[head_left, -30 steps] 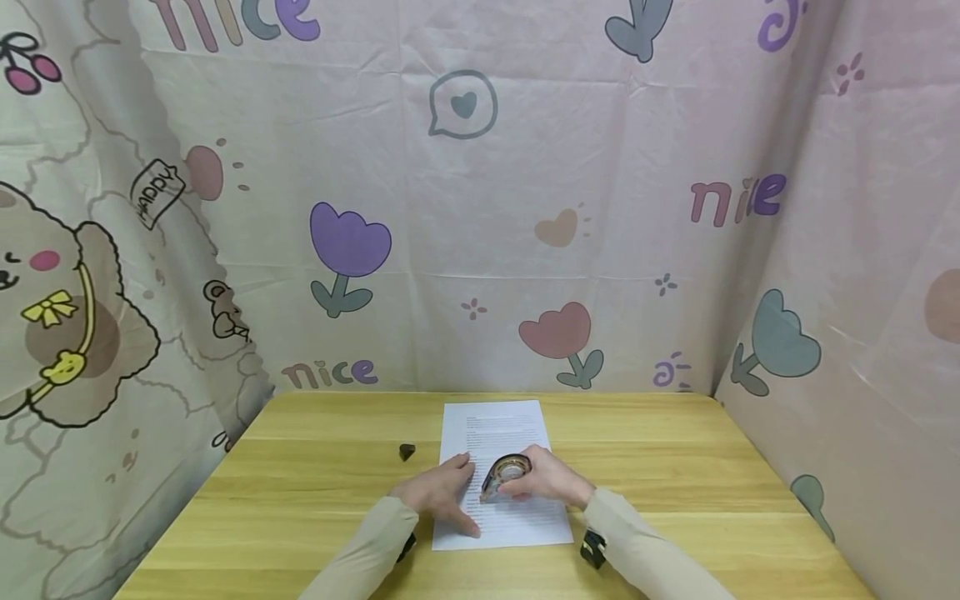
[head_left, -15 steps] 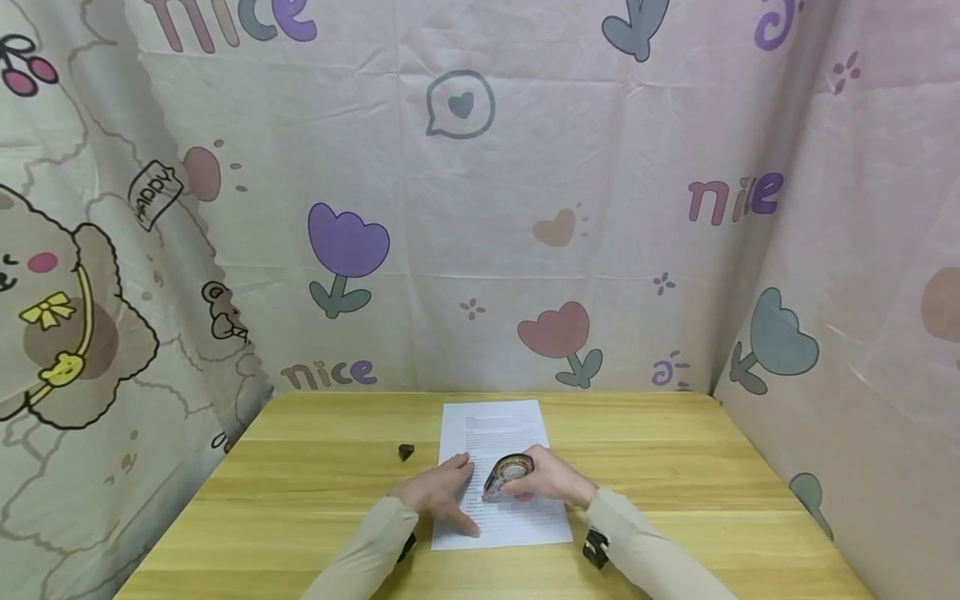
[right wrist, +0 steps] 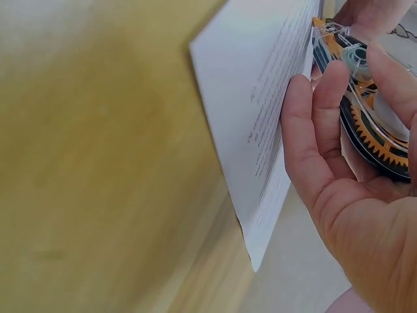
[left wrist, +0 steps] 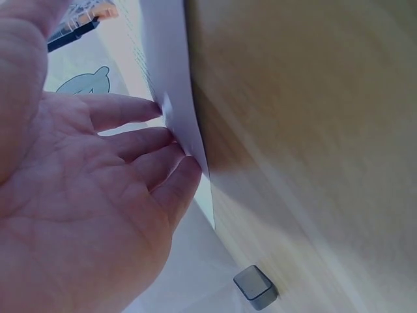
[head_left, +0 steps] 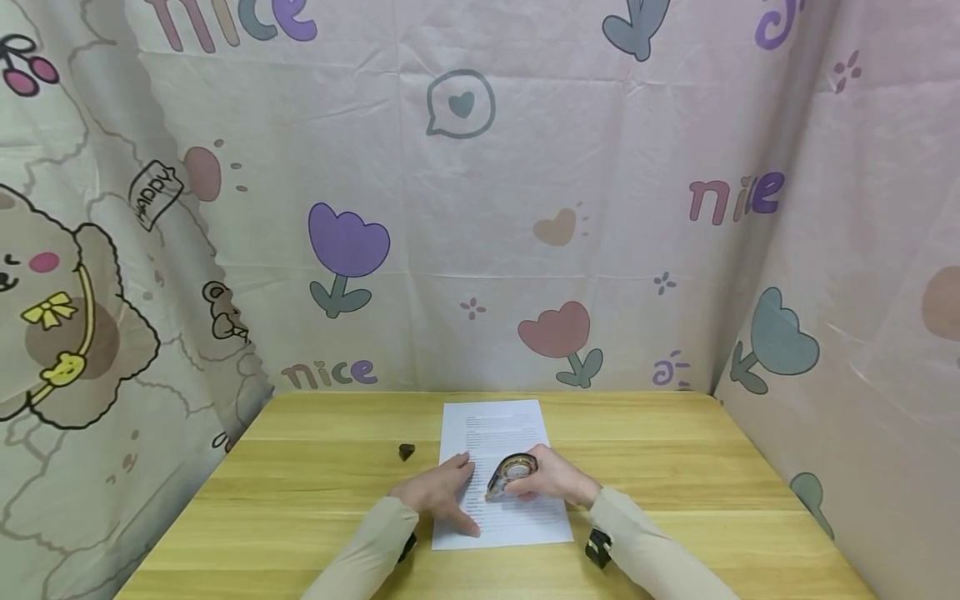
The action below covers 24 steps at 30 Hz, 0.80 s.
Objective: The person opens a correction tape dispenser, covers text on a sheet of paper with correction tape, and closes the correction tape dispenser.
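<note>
Gripping a correction tape between thumb and fingers, the person's right hand points its tip down at the nearer half of a printed sheet. Across the sheet's left edge lies the left hand, spread wide, thumb well away from the fingers. The sheet's top edge is just beside the worktop's far edge. Between sheet and worktop's left edge, nearer the sheet, sits a small dark cap.
</note>
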### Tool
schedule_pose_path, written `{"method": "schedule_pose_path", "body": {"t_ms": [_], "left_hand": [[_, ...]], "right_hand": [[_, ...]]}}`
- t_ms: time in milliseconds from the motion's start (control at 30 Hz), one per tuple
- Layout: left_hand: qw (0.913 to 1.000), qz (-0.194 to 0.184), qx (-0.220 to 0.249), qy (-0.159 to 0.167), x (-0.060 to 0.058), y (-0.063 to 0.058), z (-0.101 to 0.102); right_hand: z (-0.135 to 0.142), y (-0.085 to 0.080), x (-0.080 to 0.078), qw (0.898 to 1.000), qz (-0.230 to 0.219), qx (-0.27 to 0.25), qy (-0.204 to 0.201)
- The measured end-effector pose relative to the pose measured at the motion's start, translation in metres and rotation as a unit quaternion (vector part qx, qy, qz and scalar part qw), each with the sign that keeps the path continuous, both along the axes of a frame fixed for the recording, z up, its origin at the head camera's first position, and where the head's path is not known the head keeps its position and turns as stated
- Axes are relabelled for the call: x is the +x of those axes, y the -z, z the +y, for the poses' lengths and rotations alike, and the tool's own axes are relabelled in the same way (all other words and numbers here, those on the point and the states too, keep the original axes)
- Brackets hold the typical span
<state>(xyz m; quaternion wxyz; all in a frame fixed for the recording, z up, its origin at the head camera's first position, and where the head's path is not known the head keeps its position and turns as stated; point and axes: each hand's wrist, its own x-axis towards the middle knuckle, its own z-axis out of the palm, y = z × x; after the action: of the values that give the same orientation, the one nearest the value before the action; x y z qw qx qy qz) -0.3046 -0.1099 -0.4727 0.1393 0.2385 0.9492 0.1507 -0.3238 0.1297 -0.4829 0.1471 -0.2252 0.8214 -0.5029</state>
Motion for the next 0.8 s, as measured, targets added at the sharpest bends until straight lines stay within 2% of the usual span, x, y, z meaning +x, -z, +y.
{"method": "schedule_pose_path", "body": {"t_ms": [800], "left_hand": [[1.0000, -0.001, 0.002, -0.004, -0.0009, 0.0020, 0.0003]], "right_hand": [[0.0097, 0.0009, -0.0019, 1.000, -0.011, 0.003, 0.003]]}}
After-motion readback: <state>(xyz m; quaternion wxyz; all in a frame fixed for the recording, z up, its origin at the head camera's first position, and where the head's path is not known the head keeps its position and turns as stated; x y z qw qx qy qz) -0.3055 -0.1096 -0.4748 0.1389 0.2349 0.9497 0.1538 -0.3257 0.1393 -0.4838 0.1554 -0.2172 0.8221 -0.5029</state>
